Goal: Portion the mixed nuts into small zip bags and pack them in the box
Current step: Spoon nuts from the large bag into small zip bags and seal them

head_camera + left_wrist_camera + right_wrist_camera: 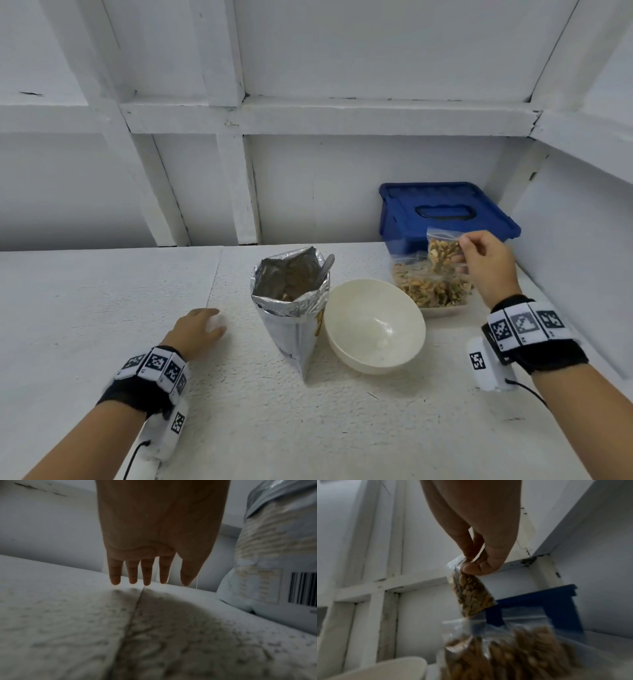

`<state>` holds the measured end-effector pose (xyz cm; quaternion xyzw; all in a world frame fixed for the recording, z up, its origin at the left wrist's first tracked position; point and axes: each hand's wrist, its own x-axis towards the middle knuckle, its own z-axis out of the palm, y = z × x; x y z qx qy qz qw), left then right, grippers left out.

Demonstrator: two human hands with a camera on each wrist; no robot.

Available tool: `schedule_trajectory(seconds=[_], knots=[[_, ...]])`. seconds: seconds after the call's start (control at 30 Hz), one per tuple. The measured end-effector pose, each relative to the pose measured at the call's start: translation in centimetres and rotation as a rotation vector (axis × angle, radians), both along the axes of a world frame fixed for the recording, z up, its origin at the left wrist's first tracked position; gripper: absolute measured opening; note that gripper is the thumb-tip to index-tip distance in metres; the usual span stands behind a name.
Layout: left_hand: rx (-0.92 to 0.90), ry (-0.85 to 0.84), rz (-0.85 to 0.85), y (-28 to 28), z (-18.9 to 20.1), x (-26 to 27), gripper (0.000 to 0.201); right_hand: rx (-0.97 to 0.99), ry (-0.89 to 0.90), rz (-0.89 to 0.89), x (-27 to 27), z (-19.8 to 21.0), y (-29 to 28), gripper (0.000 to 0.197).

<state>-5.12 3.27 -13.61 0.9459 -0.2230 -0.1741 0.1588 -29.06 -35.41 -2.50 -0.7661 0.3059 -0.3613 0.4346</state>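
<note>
My right hand (463,247) (467,562) pinches the top corner of a small zip bag of mixed nuts (442,253) (471,594), which hangs above a clear box (445,308) holding several filled bags (428,287) (513,651). The box's blue lid (445,209) (539,607) lies behind it. An open foil nut bag (291,291) (274,547) stands mid-table with a spoon handle (327,265) sticking out. My left hand (202,325) (147,580) hovers over the table left of the foil bag, fingers straight, holding nothing.
An empty white bowl (375,325) (385,669) sits between the foil bag and the clear box. White walls close off the back and the right side of the white table (102,308).
</note>
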Motion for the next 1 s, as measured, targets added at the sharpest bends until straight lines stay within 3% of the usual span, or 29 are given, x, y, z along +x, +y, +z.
schedule_trajectory(seconds=[0.13,0.23,0.33,0.5,0.67,0.83,1.0], knots=[[0.073,0.005,-0.012,0.3,-1.6,0.5,0.060,0.053,0.001,-0.104,-0.8,-1.1,-1.0,0.015],[0.120,0.022,-0.030,0.2,-2.0,0.5,0.067,-0.016,0.095,-0.144,-1.2,-1.3,-1.7,0.015],[0.137,0.019,-0.034,0.0,-2.2,0.5,0.069,-0.054,0.165,-0.143,-1.4,-1.7,-1.9,0.017],[0.134,0.006,-0.036,0.2,-2.5,0.7,0.069,0.048,0.237,-0.092,-1.4,-3.4,-1.8,0.012],[0.126,-0.006,-0.030,0.1,-2.6,0.7,0.068,0.170,0.268,-0.031,-1.5,-4.3,-1.8,0.048],[0.116,-0.010,-0.026,0.1,-2.4,0.5,0.067,0.075,0.267,-0.098,-2.2,-3.8,-2.8,0.045],[0.111,-0.009,-0.013,0.0,-2.2,0.2,0.067,-0.005,0.329,-0.054,-2.9,-3.2,-3.0,0.044]])
